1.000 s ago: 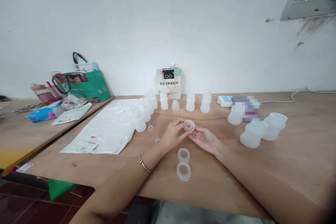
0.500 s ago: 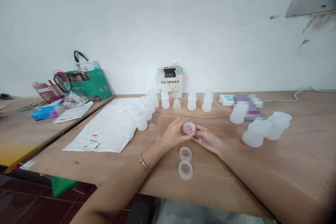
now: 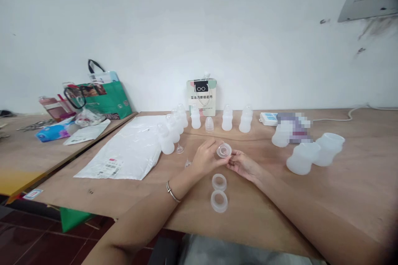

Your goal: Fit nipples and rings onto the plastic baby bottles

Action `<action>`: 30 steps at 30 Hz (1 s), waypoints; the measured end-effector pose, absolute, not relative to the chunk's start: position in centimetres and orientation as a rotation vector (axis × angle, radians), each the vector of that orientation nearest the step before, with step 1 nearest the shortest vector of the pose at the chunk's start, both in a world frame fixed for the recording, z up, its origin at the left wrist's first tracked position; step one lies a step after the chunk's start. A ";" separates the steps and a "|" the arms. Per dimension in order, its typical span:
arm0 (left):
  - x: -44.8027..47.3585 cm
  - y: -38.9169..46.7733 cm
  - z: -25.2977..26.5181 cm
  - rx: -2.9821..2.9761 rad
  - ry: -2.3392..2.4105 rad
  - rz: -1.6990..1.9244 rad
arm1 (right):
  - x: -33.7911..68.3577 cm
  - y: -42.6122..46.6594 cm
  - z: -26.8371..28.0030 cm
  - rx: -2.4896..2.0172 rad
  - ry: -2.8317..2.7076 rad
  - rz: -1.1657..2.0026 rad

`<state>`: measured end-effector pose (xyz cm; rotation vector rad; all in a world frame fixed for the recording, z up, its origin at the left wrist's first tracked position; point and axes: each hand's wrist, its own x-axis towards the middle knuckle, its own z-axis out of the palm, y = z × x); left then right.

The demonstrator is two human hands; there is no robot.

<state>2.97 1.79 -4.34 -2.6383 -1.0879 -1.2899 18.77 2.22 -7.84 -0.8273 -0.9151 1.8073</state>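
The left hand (image 3: pixel 205 158) and the right hand (image 3: pixel 245 166) together pinched one collar ring (image 3: pixel 221 154), apparently with a teat (image 3: pixel 224 150) inside, above the table (image 3: pixel 256 219). Several capped bottles (image 3: pixel 227 120) looked finished; three uncapped bottles (image 3: pixel 299 161), two loose rings (image 3: pixel 219 208) and two loose teats (image 3: pixel 180 149) were left unassembled.

You have passage from your right hand (image 3: pixel 245 166) to the uncapped bottle bodies (image 3: pixel 299 159). Capped bottles (image 3: pixel 227 119) bar you ahead; two collar rings (image 3: pixel 219 208) obstruct the near side, clear nipples (image 3: pixel 179 148) the left.

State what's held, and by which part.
A round, translucent white plastic ring, held at its rim by the left hand and right hand.
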 end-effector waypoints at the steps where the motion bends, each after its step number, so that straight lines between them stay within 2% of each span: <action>1: 3.0 1.6 -4.2 -2.652 -1.074 -1.281 | 18.8 2.3 -7.9 -0.835 -0.920 1.806; 11: 3.1 0.3 -3.7 -2.716 -0.962 -1.412 | 19.1 1.9 -7.2 -0.865 -1.005 1.758; 16: 2.8 1.7 -4.1 -2.794 -1.101 -1.475 | 19.6 2.0 -6.6 -0.879 -1.035 1.616; 18: 2.6 2.4 -4.4 -2.819 -1.220 -1.480 | 19.8 2.0 -6.3 -0.901 -1.097 1.504; 24: 2.3 3.0 -5.0 -2.992 -1.388 -1.411 | 19.8 1.7 -5.6 -1.217 -1.508 0.873; 30: 2.0 2.3 -4.8 -3.026 -1.423 -1.394 | 21.3 -0.1 -2.9 -1.292 -1.788 0.600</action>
